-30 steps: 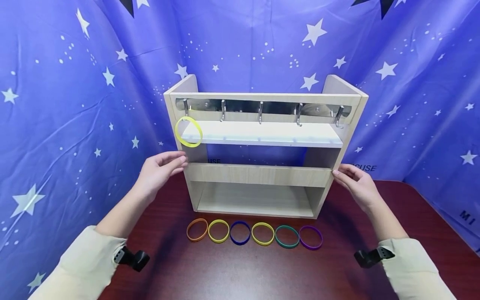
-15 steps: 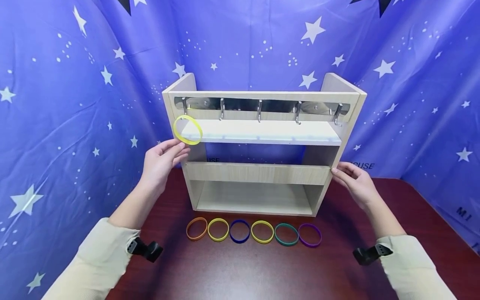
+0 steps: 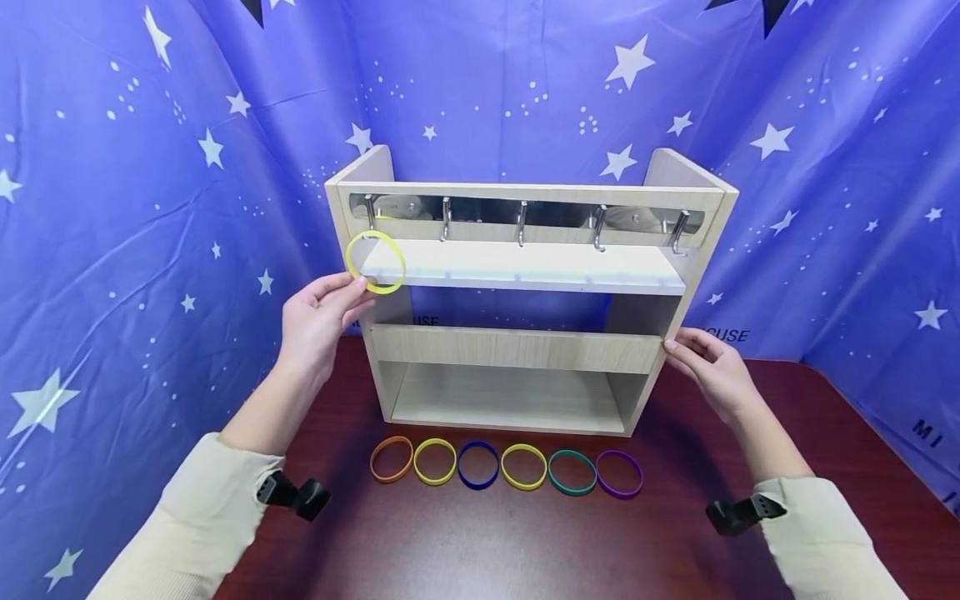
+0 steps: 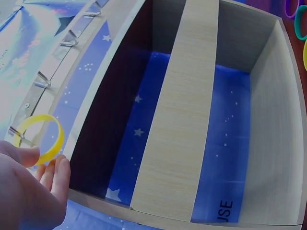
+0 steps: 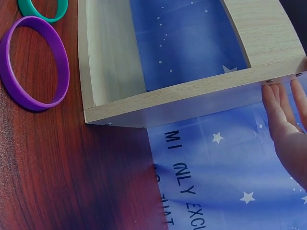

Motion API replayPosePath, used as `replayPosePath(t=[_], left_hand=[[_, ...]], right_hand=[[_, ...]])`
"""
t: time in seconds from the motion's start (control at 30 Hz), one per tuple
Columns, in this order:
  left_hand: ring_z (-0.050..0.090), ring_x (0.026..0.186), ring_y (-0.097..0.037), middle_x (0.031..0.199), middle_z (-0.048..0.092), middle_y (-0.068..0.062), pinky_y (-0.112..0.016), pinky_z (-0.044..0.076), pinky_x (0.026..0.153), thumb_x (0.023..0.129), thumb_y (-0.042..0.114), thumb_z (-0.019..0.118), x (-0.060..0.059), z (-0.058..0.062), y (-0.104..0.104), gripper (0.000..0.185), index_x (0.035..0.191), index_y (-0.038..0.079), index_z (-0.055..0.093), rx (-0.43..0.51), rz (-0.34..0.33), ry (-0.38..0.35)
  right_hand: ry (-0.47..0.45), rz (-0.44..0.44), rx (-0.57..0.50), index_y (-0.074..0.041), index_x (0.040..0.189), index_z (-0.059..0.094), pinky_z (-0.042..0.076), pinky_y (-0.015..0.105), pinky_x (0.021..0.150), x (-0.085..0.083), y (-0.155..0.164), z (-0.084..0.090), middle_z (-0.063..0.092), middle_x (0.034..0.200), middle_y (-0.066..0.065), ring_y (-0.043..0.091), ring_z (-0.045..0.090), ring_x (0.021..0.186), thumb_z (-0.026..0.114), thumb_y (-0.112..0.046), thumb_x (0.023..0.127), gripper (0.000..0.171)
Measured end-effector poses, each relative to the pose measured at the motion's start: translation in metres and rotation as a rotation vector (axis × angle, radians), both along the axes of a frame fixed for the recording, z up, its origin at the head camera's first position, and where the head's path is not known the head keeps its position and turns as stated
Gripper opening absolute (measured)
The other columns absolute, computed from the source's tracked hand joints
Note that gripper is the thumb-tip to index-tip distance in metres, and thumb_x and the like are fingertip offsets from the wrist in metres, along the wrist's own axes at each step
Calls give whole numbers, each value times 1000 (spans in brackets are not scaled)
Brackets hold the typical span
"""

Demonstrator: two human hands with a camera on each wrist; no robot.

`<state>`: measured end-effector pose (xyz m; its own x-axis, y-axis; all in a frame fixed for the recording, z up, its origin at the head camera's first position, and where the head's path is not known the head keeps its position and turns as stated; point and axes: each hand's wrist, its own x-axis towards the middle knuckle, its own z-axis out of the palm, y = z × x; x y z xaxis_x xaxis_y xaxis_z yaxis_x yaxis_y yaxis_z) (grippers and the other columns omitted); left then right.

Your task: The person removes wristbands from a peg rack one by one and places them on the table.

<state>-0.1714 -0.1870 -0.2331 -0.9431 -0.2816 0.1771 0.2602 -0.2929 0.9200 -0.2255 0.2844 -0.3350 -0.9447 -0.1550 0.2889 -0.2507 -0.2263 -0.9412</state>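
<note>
A yellow silicone wristband (image 3: 399, 250) hangs from the leftmost metal hook (image 3: 370, 215) of the wooden shelf unit (image 3: 517, 348). My left hand (image 3: 313, 327) pinches its lower edge, the thumb in front and the fingers behind. In the left wrist view the hook passes through the wristband (image 4: 58, 136), with my left hand (image 4: 33, 187) just below. My right hand (image 3: 716, 371) touches the unit's right side with its fingertips. The right wrist view has that hand (image 5: 288, 120) with straight fingers against the side panel (image 5: 201, 106), holding nothing.
On the dark red table (image 3: 510, 550) several wristbands lie in a row before the unit: orange (image 3: 372, 465), yellow, dark blue (image 3: 477, 487), yellow, green (image 3: 573, 493) and purple (image 3: 641, 479). More hooks (image 3: 522, 223) line the metal rail. A starry blue cloth (image 3: 510, 92) hangs behind.
My left hand has risen from below the hanging wristband to its lower edge and now pinches it. The right hand stays at the unit's side.
</note>
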Motion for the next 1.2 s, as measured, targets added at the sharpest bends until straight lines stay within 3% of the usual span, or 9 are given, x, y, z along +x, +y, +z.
replayPosePath(t=[0.57, 0.77, 0.97, 1.2], left_hand=[[73, 78, -11, 79, 75, -4, -24, 61, 78, 85, -3, 67, 5, 6, -1, 13, 84, 7, 74, 143, -56, 147], [73, 78, -10, 80, 76, -2, -23, 61, 78, 86, 0, 67, 6, 11, 1, 11, 87, 9, 74, 123, -60, 162], [73, 77, -11, 79, 75, -3, -24, 61, 75, 86, -2, 67, 8, 15, 3, 14, 88, 9, 76, 119, -24, 205], [73, 73, -16, 78, 75, -8, -28, 62, 74, 84, -3, 68, 7, 17, -1, 10, 90, 2, 74, 198, -53, 265]], right_hand=[[33, 1, 5, -16, 101, 65, 57, 13, 82, -1, -2, -2, 65, 92, -8, 0, 65, 86, 55, 6, 92, 25], [37, -4, -8, -15, 100, 65, 57, 14, 81, 0, -2, -3, 65, 92, -7, 0, 65, 86, 54, 8, 92, 26], [42, 1, -17, -14, 100, 65, 57, 13, 82, 0, -2, -3, 65, 91, -7, 0, 65, 86, 54, 7, 92, 25], [41, 1, -22, -14, 100, 65, 57, 14, 83, -1, -2, -3, 65, 91, -7, 0, 66, 86, 54, 7, 92, 26]])
